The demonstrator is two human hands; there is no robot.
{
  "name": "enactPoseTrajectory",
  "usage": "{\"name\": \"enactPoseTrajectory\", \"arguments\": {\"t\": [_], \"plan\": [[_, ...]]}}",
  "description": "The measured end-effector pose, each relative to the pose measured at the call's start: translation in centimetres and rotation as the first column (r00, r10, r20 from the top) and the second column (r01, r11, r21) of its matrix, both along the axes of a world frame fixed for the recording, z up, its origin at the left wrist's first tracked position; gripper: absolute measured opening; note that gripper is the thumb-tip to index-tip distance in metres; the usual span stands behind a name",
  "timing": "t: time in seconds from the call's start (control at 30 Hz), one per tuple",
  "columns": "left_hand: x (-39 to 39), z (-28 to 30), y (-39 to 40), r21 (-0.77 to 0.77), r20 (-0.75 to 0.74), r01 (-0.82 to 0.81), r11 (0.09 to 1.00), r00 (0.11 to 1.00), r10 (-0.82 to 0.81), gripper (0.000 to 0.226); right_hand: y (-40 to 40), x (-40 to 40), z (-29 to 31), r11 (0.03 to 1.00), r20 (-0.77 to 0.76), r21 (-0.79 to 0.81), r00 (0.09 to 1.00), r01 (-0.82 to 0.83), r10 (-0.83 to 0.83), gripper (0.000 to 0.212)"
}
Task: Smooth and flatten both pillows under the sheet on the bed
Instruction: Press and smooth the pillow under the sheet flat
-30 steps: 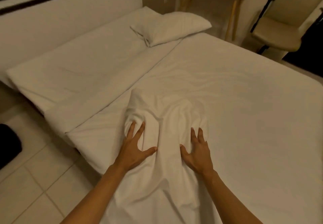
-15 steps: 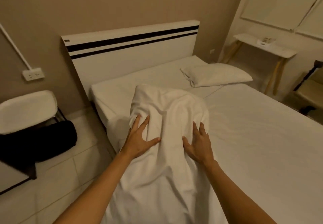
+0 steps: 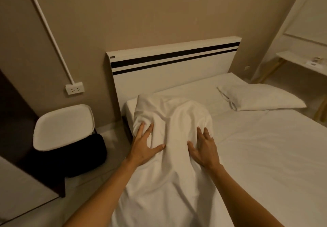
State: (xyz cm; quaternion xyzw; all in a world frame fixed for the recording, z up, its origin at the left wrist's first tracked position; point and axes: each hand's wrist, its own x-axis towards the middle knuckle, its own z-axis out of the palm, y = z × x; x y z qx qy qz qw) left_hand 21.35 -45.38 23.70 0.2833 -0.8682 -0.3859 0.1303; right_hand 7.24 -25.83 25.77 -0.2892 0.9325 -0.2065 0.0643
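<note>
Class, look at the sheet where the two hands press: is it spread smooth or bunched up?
Bunched up. The sheet rises in a creased mound between the left hand and right hand.

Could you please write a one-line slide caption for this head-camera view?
Both hands, left and right, press a sheet-covered pillow near the headboard.

White fabric bed sheet (image 3: pixel 265 164) is covering the mattress across centre and right of frame, mostly flat on the right, wrinkling and bunching up at centre. Rounded pillow-shaped lump under the sheet (image 3: pixel 172 118) is bulging up at centre frame near the head end, creased down its middle, standing higher than the surrounding sheet. Second white rectangular fabric pillow (image 3: pixel 260 96) is lying uncovered on top of the bed at right of frame, fairly flat, its long side running across, open end facing left.
</note>
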Motion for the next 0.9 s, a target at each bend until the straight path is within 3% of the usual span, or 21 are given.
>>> {"name": "enactPoseTrajectory", "arguments": {"t": [0.17,0.33,0.63,0.77,0.9], "plan": [[-1.2,-1.1,-6.4,0.027,0.035,-0.016,0.999,0.999,0.015,0.097,-6.6,-1.4,-1.0,0.999,0.023,0.03,1.0,-0.014,0.013,0.093],[-4.5,-2.9,-11.2,0.036,0.06,-0.023,0.999,0.998,0.021,0.097,-11.9,-4.6,-1.8,0.997,0.066,0.076,0.998,-0.019,0.014,0.076],[-15.5,-5.5,-19.5,0.073,0.155,0.02,0.997,0.988,-0.031,0.111,-20.0,-15.3,-5.1,0.994,0.132,0.102,0.99,0.026,-0.039,0.078],[-20.8,-5.9,-23.8,0.069,0.19,0.04,0.997,0.98,-0.053,0.102,-23.7,-20.3,-5.5,0.993,0.144,0.104,0.988,0.046,-0.061,0.084],[-25.2,-6.0,-27.3,0.083,0.214,0.09,0.992,0.971,-0.106,0.109,-26.4,-24.0,-5.7,0.989,0.138,0.115,0.985,0.091,-0.107,0.092]]}}
